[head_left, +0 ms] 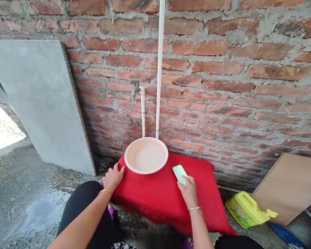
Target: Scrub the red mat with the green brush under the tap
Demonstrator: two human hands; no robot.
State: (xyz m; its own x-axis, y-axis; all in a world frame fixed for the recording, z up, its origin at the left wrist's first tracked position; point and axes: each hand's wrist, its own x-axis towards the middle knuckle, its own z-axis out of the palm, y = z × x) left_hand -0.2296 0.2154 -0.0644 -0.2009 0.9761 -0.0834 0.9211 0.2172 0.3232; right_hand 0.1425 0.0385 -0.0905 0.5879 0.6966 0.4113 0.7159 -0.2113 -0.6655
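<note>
The pale green phone [179, 173] is in the lower right-centre of the frame, grasped by my right hand [188, 191], with red cloth [145, 193] beneath. My left hand [113, 178], lower left of centre, grips nothing; it rests loosely on the cloth near the cream basin [147, 155] at centre. A yellow jug [248, 209] is lower right, a grey slab [41, 103] at left.

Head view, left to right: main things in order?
Gray slab → left hand → pale basin → light green phone in the right hand → yellow jug
</note>
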